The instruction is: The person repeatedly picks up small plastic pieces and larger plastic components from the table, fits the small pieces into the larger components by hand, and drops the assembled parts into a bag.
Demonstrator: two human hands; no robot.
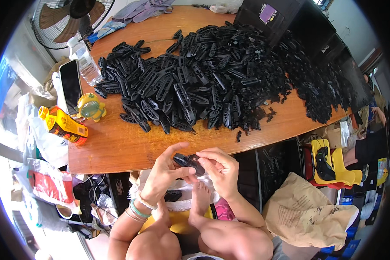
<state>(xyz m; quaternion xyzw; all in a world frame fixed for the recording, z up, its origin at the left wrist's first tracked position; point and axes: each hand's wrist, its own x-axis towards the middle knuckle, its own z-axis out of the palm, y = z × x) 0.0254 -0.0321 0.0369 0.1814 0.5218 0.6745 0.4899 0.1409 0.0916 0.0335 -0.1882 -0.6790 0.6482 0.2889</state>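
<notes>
My left hand (164, 173) pinches a small black plastic part (183, 160) between thumb and fingers, just off the table's near edge. The right hand (222, 170) closes its thumb and index finger on the other end of that part. Whether a second small piece sits between the right fingertips I cannot make out. Beyond both hands, a big heap of long black slotted plastic parts (164, 89) covers the table. Smaller black pieces (258, 93) lie heaped at its right side. Below the hands, another black part (173, 195) rests near my feet.
On the wooden table (112, 149) stand an orange-yellow bottle (65, 125), a small yellow fan (91, 107), a propped phone (70, 82) and a clear bottle (86, 63). Dark crates (264, 17) rise at the back right. A brown paper bag (310, 212) and yellow chair (333, 164) are lower right.
</notes>
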